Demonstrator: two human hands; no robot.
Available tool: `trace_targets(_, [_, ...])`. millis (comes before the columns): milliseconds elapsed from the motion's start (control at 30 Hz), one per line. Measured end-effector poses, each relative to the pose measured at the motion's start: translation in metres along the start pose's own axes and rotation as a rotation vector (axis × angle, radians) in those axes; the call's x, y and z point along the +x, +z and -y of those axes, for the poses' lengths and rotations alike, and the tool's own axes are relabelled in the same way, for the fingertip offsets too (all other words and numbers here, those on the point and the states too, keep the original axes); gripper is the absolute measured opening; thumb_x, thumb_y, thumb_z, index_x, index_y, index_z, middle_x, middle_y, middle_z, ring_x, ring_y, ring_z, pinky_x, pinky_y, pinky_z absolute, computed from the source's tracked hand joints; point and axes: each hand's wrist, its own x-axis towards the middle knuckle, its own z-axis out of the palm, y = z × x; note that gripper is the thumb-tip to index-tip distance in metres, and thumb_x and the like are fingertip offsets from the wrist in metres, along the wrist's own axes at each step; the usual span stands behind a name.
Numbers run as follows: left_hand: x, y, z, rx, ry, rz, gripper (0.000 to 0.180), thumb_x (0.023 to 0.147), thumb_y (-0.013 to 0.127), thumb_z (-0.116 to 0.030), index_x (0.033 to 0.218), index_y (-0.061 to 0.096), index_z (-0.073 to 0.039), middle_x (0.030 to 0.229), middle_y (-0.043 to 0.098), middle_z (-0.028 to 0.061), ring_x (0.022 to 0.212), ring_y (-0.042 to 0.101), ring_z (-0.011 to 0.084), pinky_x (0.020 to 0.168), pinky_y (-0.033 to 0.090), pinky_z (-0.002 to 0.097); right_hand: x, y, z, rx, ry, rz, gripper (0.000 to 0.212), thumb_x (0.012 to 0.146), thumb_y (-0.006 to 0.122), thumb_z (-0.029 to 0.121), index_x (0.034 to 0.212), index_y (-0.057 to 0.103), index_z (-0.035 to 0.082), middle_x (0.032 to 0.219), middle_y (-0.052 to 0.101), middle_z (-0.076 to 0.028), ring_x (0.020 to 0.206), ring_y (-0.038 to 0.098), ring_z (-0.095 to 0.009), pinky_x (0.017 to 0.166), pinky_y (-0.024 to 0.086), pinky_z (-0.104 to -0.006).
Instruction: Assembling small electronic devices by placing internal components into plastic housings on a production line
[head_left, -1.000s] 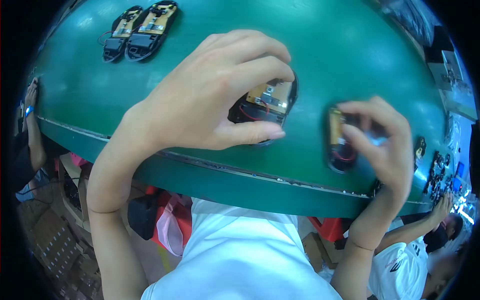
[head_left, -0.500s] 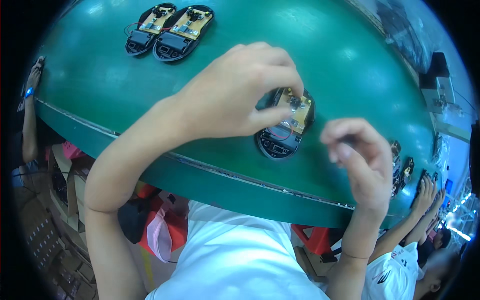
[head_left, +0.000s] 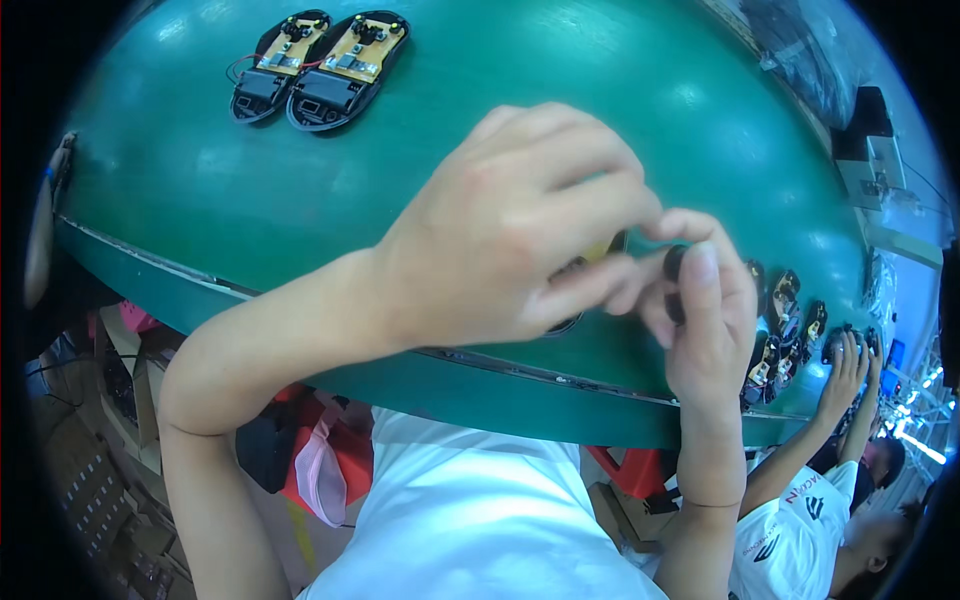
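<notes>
In front of me my left hand [head_left: 530,225] reaches rightward, thumb and fingers drawn together against the fingers of my right hand; what it pinches, if anything, is hidden. My right hand [head_left: 705,320] is closed around small black round parts [head_left: 675,264], which show between its thumb and fingers. Below my left hand lies an open black computer mouse shell [head_left: 620,242], mostly covered, with only bits of its yellowish board and dark rim showing. Farther off at the left, two more open mouse shells [head_left: 345,75] sit side by side, carrying boards and thin red wires.
The green table [head_left: 220,190] curves across the view. Several open mouse shells [head_left: 785,300] lie on its right side, near another person's hands [head_left: 848,370]. A person's arm [head_left: 45,220] rests at the far left edge. Plastic bags [head_left: 820,60] stand beyond the table.
My left hand has moved right, from over the mouse shell to my right hand, and their fingers now meet. The black parts in my right hand show more plainly.
</notes>
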Motion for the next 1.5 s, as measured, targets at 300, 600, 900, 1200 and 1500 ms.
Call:
trace_targets(300, [0.003,0.012,-0.01,-0.079,0.07,-0.087,0.029,0.067,0.086,-0.007,0.093,0.075,-0.007,0.097,0.067,0.0086,0.085,0.063,0.0258,0.073,0.051,0.0348,-0.008,0.006,0.0,0.018,-0.078,0.117,0.05,0.11,0.049,0.026,0.147,0.04,-0.007,0.085,0.07,-0.005,0.057,0.044,-0.001,0.052,0.032,-0.0171])
trace_targets(600, [0.003,0.008,-0.01,-0.095,0.036,-0.03,0.029,0.071,0.074,0.003,0.099,0.073,-0.003,0.095,0.066,0.0114,0.084,0.063,0.0269,0.073,0.051,0.0356,-0.009,0.004,0.008,0.143,0.051,0.001,0.036,0.107,0.053,0.02,0.131,0.057,-0.008,0.098,0.071,-0.007,0.066,0.052,-0.003,0.059,0.04,-0.0186])
trace_targets(900, [0.012,0.011,0.028,0.012,0.068,-0.152,0.011,0.081,0.068,-0.007,0.092,0.067,-0.004,0.085,0.065,0.0127,0.08,0.063,0.0336,0.072,0.051,0.0438,-0.021,0.027,-0.01,-0.896,-0.648,0.27,0.034,0.074,0.084,0.017,0.104,0.072,0.007,0.081,0.061,-0.003,0.062,0.06,-0.019,0.057,0.052,-0.0333])
trace_targets(1200, [-0.003,0.006,0.018,0.008,0.015,0.043,0.017,0.082,0.067,-0.005,0.099,0.069,-0.003,0.093,0.067,0.0107,0.087,0.064,0.0298,0.077,0.052,0.0394,-0.021,0.027,-0.01,-0.888,-0.67,0.289,0.031,0.075,0.085,0.014,0.103,0.073,0.006,0.084,0.065,-0.004,0.058,0.06,-0.017,0.053,0.051,-0.0314])
trace_targets(1500, [-0.003,0.007,0.014,0.006,-0.021,0.148,0.027,0.079,0.075,-0.012,0.105,0.07,-0.005,0.103,0.067,0.011,0.097,0.063,0.031,0.087,0.05,0.0418,0.003,-0.035,0.003,-0.757,-0.513,-0.209,0.023,0.079,0.07,-0.01,0.099,0.073,0.002,0.106,0.076,-0.009,0.053,0.049,-0.003,0.05,0.038,-0.0203])
